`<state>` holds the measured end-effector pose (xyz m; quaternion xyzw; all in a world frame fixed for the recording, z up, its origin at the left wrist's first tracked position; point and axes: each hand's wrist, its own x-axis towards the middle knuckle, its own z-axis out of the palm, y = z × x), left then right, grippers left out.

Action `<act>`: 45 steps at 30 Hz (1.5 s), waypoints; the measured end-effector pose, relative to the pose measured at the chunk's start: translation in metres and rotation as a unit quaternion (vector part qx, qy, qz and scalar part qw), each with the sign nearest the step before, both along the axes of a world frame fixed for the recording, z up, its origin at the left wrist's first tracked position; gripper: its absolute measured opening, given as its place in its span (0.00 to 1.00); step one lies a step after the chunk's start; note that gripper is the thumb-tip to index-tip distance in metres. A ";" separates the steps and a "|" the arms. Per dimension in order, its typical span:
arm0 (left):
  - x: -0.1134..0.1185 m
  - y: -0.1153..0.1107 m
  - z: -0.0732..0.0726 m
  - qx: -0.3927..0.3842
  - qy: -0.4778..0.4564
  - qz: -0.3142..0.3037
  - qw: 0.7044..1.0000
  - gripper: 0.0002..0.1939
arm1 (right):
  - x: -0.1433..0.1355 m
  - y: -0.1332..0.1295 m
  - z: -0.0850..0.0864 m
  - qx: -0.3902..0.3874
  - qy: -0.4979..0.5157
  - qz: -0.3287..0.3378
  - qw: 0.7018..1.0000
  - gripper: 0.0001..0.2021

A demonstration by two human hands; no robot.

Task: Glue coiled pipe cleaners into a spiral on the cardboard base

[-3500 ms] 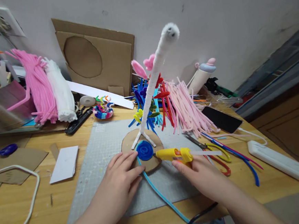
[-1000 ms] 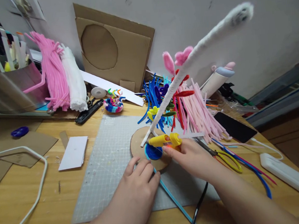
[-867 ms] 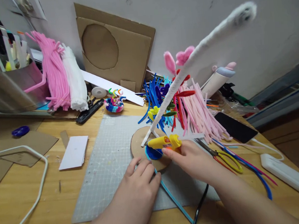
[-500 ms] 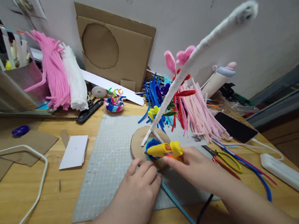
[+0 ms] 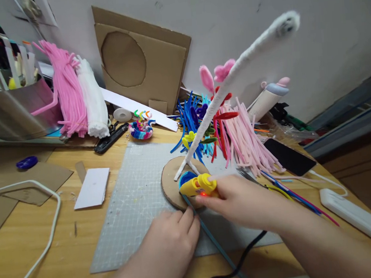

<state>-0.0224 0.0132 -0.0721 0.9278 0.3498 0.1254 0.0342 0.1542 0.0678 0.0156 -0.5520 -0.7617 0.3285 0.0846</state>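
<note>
My right hand [image 5: 233, 199] is wrapped round a yellow hot glue gun [image 5: 194, 186] with a lit red light. Its nozzle is down at the blue coil [image 5: 185, 177] on a round cardboard base [image 5: 171, 185]. A light blue pipe cleaner [image 5: 214, 235] runs from the coil toward me. My left hand [image 5: 174, 238] is closed on it just in front of the base, its fingertips partly hidden. From the base rises a tall, leaning white wrapped stem [image 5: 213, 104] with forked feet.
A grey cutting mat [image 5: 124, 216] lies under the base. Pink pipe cleaners [image 5: 243, 138], a phone [image 5: 289, 156] and a white power strip [image 5: 355, 215] are on the right. A black cord [image 5: 246, 254] crosses the front. White cards [image 5: 93, 187] and cardboard lie left.
My right hand has turned the glue gun, so its clear glue stick no longer shows. My left hand has drawn slightly back from the coil along the pipe cleaner. The black cord has shifted.
</note>
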 end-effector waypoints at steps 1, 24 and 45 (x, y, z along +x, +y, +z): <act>0.000 -0.001 0.000 -0.001 0.011 -0.004 1.000 0.14 | -0.001 0.005 0.004 -0.014 -0.017 0.004 1.000 0.13; -0.024 -0.035 0.016 -0.280 -0.287 0.177 0.899 0.09 | -0.025 -0.063 -0.042 -0.173 0.418 0.037 0.891 0.22; -0.083 -0.016 0.012 0.093 -0.036 0.404 0.910 0.25 | 0.049 -0.096 -0.089 0.020 0.094 -0.068 0.993 0.20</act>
